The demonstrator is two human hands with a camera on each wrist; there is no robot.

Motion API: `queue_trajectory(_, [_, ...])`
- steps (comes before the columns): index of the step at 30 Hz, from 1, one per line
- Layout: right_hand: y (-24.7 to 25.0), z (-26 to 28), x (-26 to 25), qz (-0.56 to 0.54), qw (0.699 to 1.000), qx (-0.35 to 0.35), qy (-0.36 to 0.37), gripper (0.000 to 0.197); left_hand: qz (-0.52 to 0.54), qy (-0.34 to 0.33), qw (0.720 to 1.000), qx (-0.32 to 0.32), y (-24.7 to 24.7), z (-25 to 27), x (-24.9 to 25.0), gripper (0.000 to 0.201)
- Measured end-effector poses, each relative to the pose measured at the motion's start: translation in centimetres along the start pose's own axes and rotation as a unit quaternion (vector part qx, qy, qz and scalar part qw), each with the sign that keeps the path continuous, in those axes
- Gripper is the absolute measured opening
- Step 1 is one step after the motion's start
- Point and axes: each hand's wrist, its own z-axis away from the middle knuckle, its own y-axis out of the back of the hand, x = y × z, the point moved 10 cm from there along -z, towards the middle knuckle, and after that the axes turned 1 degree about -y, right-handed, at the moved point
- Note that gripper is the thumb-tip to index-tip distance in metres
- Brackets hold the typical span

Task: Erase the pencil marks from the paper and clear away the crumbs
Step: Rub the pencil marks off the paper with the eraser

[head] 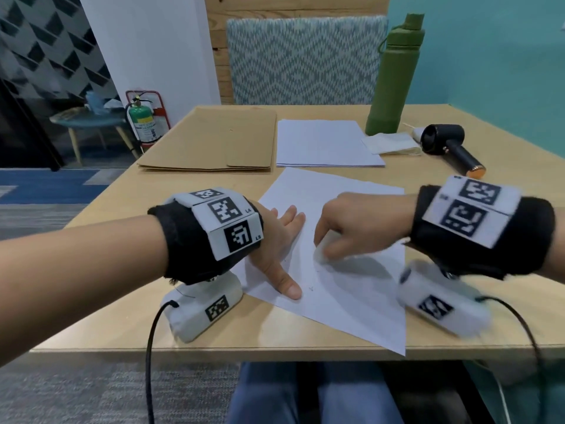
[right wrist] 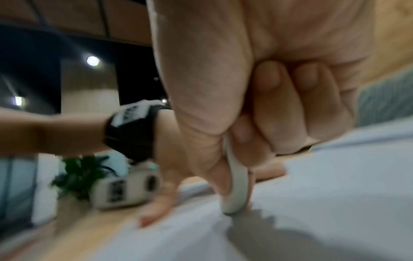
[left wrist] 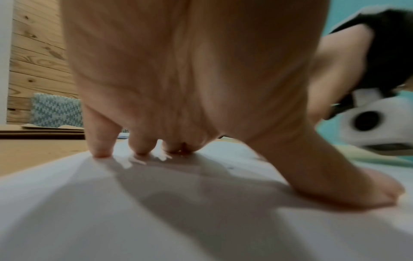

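Off to the left, past the table edge, a fire extinguisher point(head: 141, 121) stands on the floor. On the wooden table point(head: 128, 289) the left hand point(head: 276, 249) lies flat on the paper point(head: 351, 298), fingers straight and spread, thumb splayed toward the near edge, pinning the sheet's left side.

Just right of it, the right hand point(head: 351, 224) pinches a white eraser point(right wrist: 234, 190) between thumb and curled fingers, its lower end touching the sheet. The eraser stands nearly upright, its long axis running up into the grip.

A few faint specks, either pencil marks or crumbs point(head: 311, 289), lie just beside the left thumb tip, nearer the person than the eraser and slightly left of it. So I judge the rubbing has to travel toward the near edge, and the right hand is the one placed to do it while the left holds the sheet. I cannot tell marks from crumbs at this blur.

Farther back sit a brown folder point(head: 214, 142), a stack of white sheets point(head: 324, 142), a green bottle point(head: 394, 78) and a black handheld blower point(head: 446, 145) at the right.
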Motion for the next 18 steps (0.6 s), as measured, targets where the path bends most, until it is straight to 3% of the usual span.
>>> queue_trajectory(3, [0.2, -0.3, 0.6, -0.006, 1.0, 0.019, -0.013, 0.024, -0.006, 0.005, 1.0, 0.0, 0.0, 0.0, -0.1, 0.123])
queue_trajectory(8, [-1.2, 1.1, -1.4, -0.052, 0.998, -0.032, 0.023, 0.017, -0.007, 0.005, 1.0, 0.009, 0.1, 0.0, 0.0, 0.121])
queue_trajectory(11, [1.3, 1.0, 2.1, -0.115, 0.99, 0.061, -0.047, 0.02, 0.006, 0.0, 1.0, 0.026, 0.4, -0.1, -0.4, 0.114])
queue_trajectory(13, [2.2, 1.8, 6.2, -0.28, 0.941, 0.129, -0.14, 0.022, 0.038, 0.0, 0.998, 0.048, 1.0, 0.0, -1.1, 0.098])
queue_trajectory(16, [0.4, 3.9, 10.4, -0.549, 0.786, 0.154, -0.239, 0.026, 0.07, 0.009, 0.993, 0.096, 2.3, 0.7, -2.9, 0.067])
queue_trajectory(18, [-1.2, 4.6, 11.6, -0.642, 0.707, 0.146, -0.258, 0.031, 0.07, 0.02, 0.992, 0.105, 2.4, 1.1, -4.5, 0.06])
